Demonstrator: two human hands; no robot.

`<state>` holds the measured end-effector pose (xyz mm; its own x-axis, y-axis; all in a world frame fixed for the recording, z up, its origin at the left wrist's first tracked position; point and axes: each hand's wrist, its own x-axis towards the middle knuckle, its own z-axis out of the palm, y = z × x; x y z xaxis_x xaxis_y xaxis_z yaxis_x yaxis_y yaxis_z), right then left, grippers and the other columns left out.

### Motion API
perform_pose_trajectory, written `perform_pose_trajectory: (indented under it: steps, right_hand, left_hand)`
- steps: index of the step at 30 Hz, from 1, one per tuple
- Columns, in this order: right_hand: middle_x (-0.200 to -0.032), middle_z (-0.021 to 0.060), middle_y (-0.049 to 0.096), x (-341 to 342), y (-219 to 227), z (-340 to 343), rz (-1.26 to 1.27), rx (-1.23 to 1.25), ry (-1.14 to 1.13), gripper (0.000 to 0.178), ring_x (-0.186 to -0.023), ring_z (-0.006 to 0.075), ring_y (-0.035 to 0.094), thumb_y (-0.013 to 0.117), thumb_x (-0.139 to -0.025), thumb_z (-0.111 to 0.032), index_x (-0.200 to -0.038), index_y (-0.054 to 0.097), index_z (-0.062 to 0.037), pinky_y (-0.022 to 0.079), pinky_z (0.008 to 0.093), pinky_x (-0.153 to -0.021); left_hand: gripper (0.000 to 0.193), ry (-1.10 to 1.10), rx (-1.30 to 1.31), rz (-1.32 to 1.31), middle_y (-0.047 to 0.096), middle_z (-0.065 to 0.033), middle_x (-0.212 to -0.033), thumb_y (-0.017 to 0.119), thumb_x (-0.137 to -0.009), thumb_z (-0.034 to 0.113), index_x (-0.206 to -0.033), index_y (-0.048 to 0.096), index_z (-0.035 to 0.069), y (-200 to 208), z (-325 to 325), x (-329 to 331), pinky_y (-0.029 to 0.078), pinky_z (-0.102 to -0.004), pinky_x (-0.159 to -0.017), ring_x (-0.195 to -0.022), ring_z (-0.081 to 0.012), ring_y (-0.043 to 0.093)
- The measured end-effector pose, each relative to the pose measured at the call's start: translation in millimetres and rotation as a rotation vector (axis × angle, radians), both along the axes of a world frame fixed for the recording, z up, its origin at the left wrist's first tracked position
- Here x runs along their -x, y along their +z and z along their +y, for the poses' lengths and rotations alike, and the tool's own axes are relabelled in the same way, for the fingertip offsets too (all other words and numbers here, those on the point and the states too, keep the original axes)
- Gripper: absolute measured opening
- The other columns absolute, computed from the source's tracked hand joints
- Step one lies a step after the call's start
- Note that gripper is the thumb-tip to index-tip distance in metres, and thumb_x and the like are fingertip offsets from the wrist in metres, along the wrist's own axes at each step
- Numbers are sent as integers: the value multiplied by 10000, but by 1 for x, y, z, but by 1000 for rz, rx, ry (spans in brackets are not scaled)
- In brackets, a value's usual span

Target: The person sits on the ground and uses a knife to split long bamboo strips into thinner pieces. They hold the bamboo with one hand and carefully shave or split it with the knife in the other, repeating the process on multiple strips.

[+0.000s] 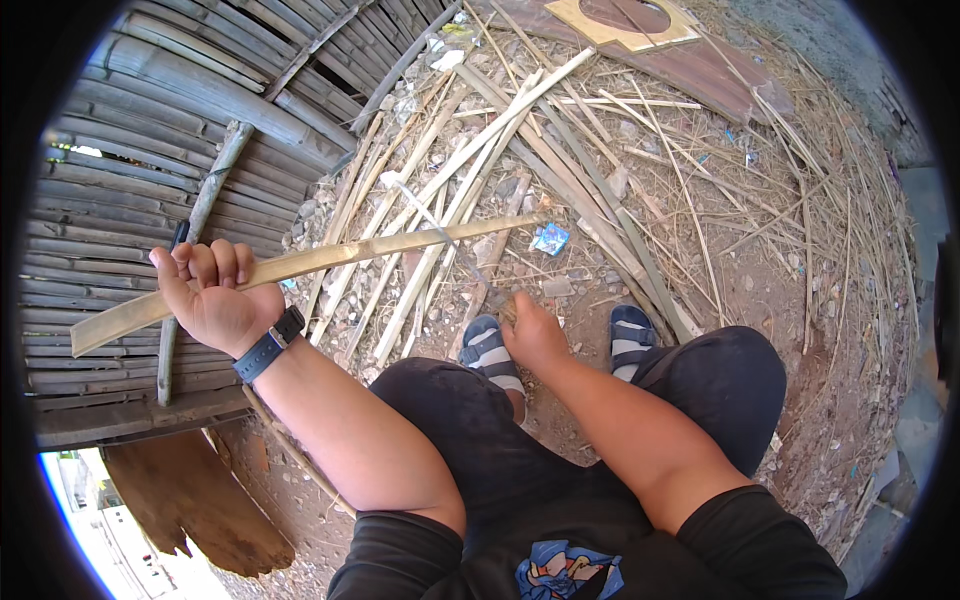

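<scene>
My left hand (213,295), with a dark watch on its wrist, is closed around a flat split bamboo strip (345,252). The strip slants from a wide end at the left to a narrow tip above my feet. Between my knees, my right hand (534,338) grips the handle of a long-bladed knife (470,265). Its thin grey blade points up and to the left and crosses the strip near the strip's far part. Most of the handle is hidden in my fist. Whether the blade cuts into the bamboo I cannot tell.
Loose bamboo strips (480,150) lie piled on the stony ground ahead. A bamboo slat wall (120,210) stands close on the left. A blue wrapper (550,238) lies beyond my sandalled feet. At the far side is a brown board (690,75) with a holed wooden piece (640,38).
</scene>
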<state>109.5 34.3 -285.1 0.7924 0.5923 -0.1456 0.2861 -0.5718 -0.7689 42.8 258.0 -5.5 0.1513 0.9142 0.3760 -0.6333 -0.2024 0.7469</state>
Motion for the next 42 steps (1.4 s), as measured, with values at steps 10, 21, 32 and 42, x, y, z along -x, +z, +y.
perform_pose_trajectory:
  steps: [10, 21, 32, 42]
  right_hand:
    - [-838, 285, 661, 6, 25, 17, 112, -85, -107, 355, -809, 478, 653, 687, -858, -256, -1029, 539, 18, 517, 531, -705]
    - [-920, 288, 671, -15, -25, -15, 166, 154, -193, 317, -879, 462, 666, 679, -853, -201, -1061, 535, -10, 528, 532, -761]
    - [-848, 254, 676, -2, -30, -19, 94, 101, -67, 393, -810, 442, 672, 717, -817, -192, -1119, 538, -17, 525, 516, -701]
    - [-823, 167, 642, -70, 57, -4, 659, -396, -634, 366, -731, 264, 668, 741, -813, -160, -1063, 550, 28, 531, 377, -590]
  left_hand:
    - [333, -37, -30, -23, 251, 61, -542, 641, -946, 414, -782, 577, 132, 1, -4, -8, 190, -257, -469, -472, -81, 219]
    - [346, 48, -1, -14, 232, 56, -537, 647, -941, 417, -790, 546, 123, -1, 2, -5, 175, -263, -462, -468, -79, 217]
    - [340, 78, -2, 19, 232, 58, -541, 649, -941, 411, -806, 543, 117, -1, -5, -5, 178, -261, -455, -467, -80, 220]
    - [308, -78, -188, -29, 277, 50, -585, 624, -965, 364, -838, 559, 91, 73, -65, 8, 212, -247, -495, -501, -74, 234]
